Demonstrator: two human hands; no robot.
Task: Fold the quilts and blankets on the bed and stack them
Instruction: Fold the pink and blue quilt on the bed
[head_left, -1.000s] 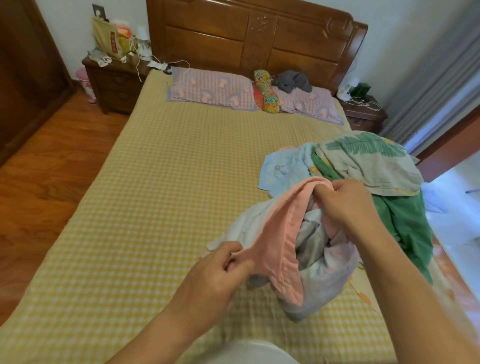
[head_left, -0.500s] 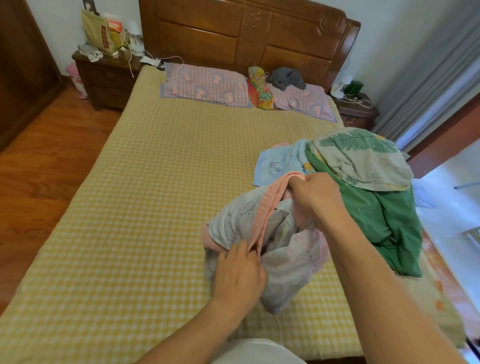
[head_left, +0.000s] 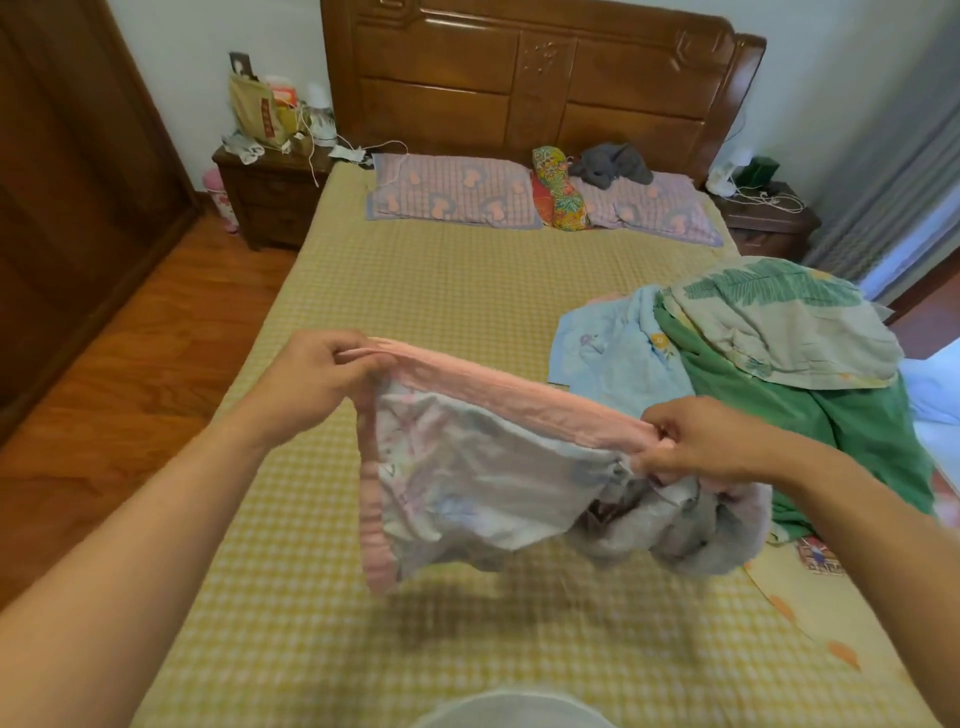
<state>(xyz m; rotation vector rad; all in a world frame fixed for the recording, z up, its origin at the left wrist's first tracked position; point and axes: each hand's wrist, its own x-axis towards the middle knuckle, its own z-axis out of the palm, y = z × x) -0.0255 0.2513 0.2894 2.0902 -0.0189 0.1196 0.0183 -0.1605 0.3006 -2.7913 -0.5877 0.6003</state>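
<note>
Left hand (head_left: 311, 387) and right hand (head_left: 706, 441) each pinch the pink border of a pale printed quilt with pink trim (head_left: 483, 462), stretched between them above the yellow checked bed (head_left: 415, 291). Beyond the right hand lies a rumpled heap: green blanket (head_left: 841, 426), leaf-print cream quilt (head_left: 779, 322), light blue blanket (head_left: 608, 348).

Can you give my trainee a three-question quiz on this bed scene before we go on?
1. True or false: both hands pinch the pink border of the pale blanket.
2. Which lies topmost on the heap at the bed's right side: A) light blue blanket, B) leaf-print quilt, C) green blanket?
3. What sits between the two pillows?

Key:
1. True: left hand and right hand hold it stretched above the bed.
2. B.
3. A floral cushion.
</note>
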